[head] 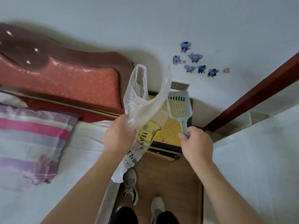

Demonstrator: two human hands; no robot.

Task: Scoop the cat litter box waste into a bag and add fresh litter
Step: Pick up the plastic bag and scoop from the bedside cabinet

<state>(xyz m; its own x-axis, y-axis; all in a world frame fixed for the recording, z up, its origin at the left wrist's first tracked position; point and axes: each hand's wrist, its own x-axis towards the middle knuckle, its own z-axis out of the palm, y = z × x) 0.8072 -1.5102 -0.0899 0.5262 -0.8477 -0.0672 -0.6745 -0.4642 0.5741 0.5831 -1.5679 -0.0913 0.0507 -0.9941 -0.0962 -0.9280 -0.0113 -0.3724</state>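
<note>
A clear plastic bag (142,101) with a yellow print and black lettering hangs from my left hand (119,135), which grips it around its middle, handles pointing up. My right hand (196,143) holds the handle of a pale green slotted litter scoop (178,105), its blade raised beside the bag. Below both lies a yellow perforated surface with a dark frame (169,131), on the floor against the wall, partly hidden by the bag and scoop. I cannot tell whether it is the litter box.
A bed with white sheet (48,175), striped pillow (32,131) and red padded headboard (72,83) fills the left. Another white bed (258,159) is on the right. The wooden floor strip (169,183) between them holds my feet. Elephant stickers (194,62) mark the wall.
</note>
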